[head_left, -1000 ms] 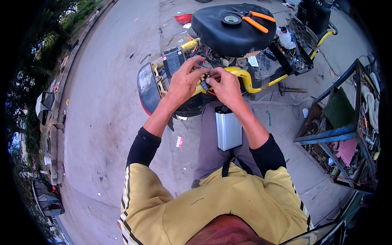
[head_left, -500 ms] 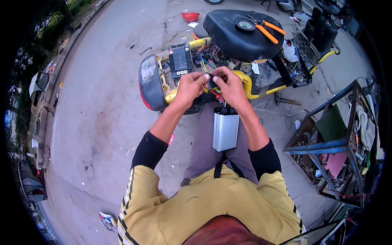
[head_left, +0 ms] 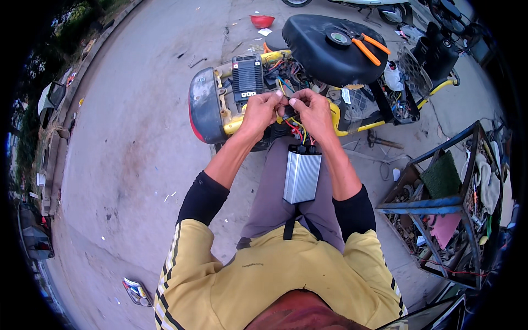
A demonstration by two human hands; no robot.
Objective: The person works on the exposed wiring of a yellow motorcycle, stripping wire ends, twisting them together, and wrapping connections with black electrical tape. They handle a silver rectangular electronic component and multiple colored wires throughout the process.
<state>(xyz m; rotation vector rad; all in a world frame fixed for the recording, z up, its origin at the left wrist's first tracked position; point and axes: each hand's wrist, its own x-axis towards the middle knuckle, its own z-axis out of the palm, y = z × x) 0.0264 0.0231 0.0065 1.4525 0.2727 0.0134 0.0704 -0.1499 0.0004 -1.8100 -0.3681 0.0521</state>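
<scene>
My left hand [head_left: 260, 114] and my right hand [head_left: 313, 114] meet over the yellow frame of a stripped electric scooter, thumbs and fingertips pinched together. Between them is a small black wire connector [head_left: 288, 113], partly covered by the fingers. Red, yellow and green wires [head_left: 297, 131] hang below it toward a silver finned controller box [head_left: 302, 177] resting on my thighs. Just beyond my left hand, a black finned box [head_left: 247, 78] lies on the scooter frame, beside a tangle of loose wiring [head_left: 281, 71].
A black seat [head_left: 313, 52] carries a tape roll [head_left: 338, 37] and orange-handled pliers [head_left: 369, 49]. To the right, a hammer [head_left: 385, 142] lies on the ground near a metal-framed cart [head_left: 423, 208] full of parts. A red bowl [head_left: 262, 21] sits far ahead.
The whole view has shifted slightly. My fingers have changed position around the black connector, and more of the coloured wires shows beneath my hands. The controller box stays on my thighs.
</scene>
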